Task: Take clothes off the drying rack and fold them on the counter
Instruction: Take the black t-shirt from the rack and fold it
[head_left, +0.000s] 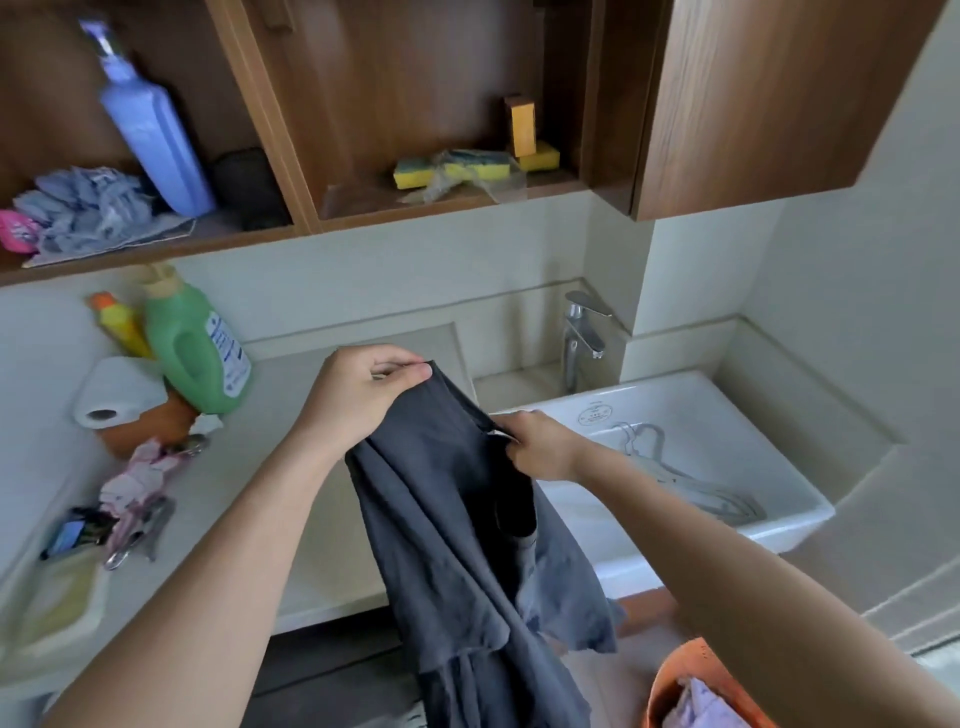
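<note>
A dark grey garment (457, 545) hangs in front of me, over the front edge of the pale counter (249, 499). My left hand (358, 395) pinches its upper edge above the counter. My right hand (540, 447) grips the same edge a little lower and to the right, by the sink's left rim. The cloth drops down past the counter edge toward the floor. No drying rack is in view.
A white sink (779, 519) at right holds several wire hangers (691, 483) below a chrome tap (582, 332). On the counter's left stand a green bottle (192, 348), a paper roll (114, 395), clothes pegs (140, 499). An orange basket (675, 680) with clothes sits bottom right. Shelves hang overhead.
</note>
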